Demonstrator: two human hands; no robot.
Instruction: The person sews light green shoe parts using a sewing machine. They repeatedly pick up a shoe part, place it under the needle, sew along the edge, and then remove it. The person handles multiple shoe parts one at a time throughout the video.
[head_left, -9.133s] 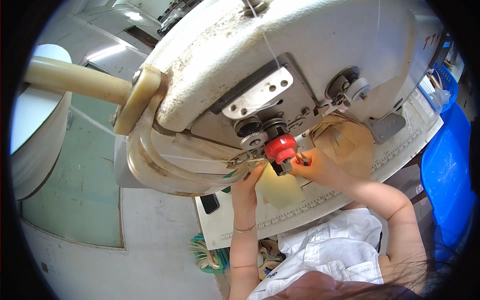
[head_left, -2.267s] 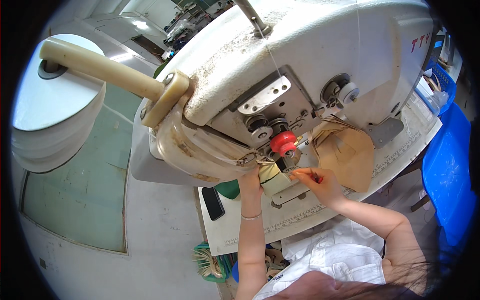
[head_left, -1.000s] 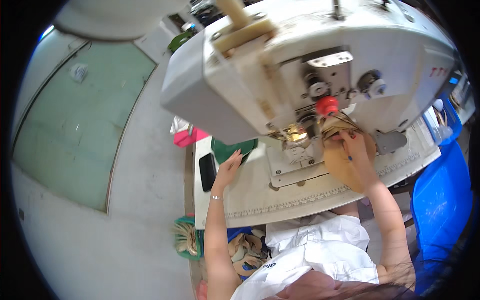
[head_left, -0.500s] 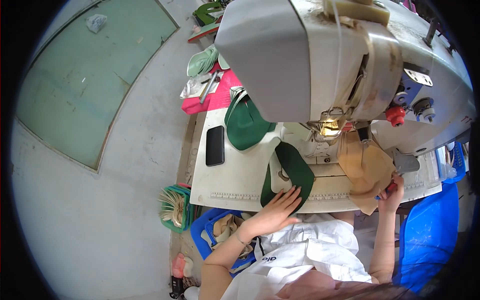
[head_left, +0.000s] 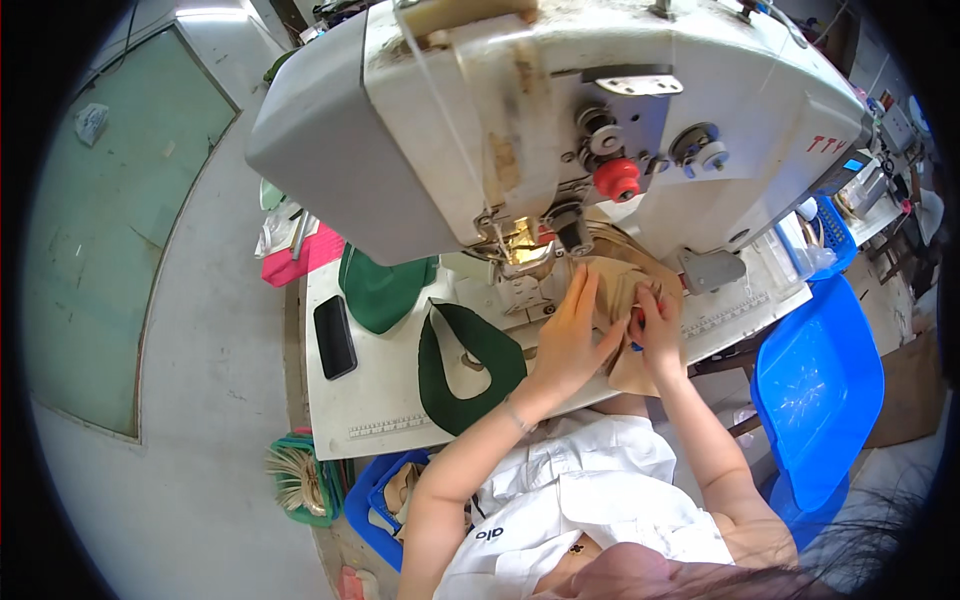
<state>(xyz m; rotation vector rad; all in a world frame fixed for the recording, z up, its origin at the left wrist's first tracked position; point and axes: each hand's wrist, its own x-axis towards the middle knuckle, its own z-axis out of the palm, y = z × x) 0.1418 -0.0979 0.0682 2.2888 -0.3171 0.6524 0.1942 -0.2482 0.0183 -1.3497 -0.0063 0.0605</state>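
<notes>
My left hand [head_left: 568, 345] lies with its fingers stretched out on the left edge of the tan shoe-upper pieces [head_left: 638, 276], just in front of the sewing machine's needle area [head_left: 522, 255]. Closed around a small red-and-blue tool [head_left: 637, 326], my right hand [head_left: 657, 335] rests over the same tan pieces; most of the tool is hidden in the fingers. Left of my hands, a dark green cut-out piece [head_left: 502, 352] with an open middle lies flat on the white table [head_left: 385, 403]. Behind it are more green pieces [head_left: 380, 290], partly under the machine head.
The sewing machine [head_left: 420, 100] overhangs the table. A black phone [head_left: 334, 337] lies at the left, near a pink pad [head_left: 322, 250]. Low at the left stand a green basket [head_left: 325, 505] and a blue basket [head_left: 365, 520]. A blue plastic tray [head_left: 820, 380] stands at the right.
My left hand has left the green cut-out and moved right onto the tan pieces. My right hand has moved inward over them with the tool. The whole view has shifted and turned.
</notes>
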